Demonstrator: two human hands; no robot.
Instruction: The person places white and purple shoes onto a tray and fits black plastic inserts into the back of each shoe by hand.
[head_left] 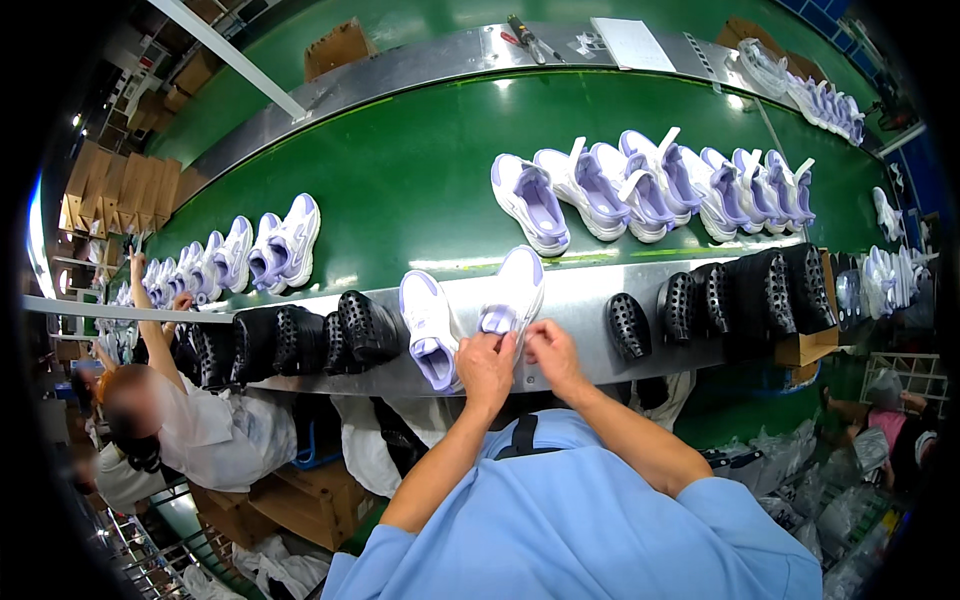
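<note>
A white and lavender sneaker (516, 283) sits on the metal edge of the bench in front of me, toe pointing away. My left hand (486, 370) is closed on it at the ankle opening, fingers bunched near the tongue. Just right of its heel is my right hand (553, 356), with curled fingers pressed together; whatever they may hold is too small to make out. The matching sneaker (430, 322) stands to the left of my left hand, its opening toward me. My hands cover much of the first sneaker's heel.
Several sneakers (530, 205) line the green belt (410, 170) ahead, with more sneakers (295, 245) at left. Black perforated shoe forms (628, 325) stand along the metal ledge (570, 300), right and left. A co-worker (220, 430) reaches over the belt at left. Tools (530, 40) lie on the far rail.
</note>
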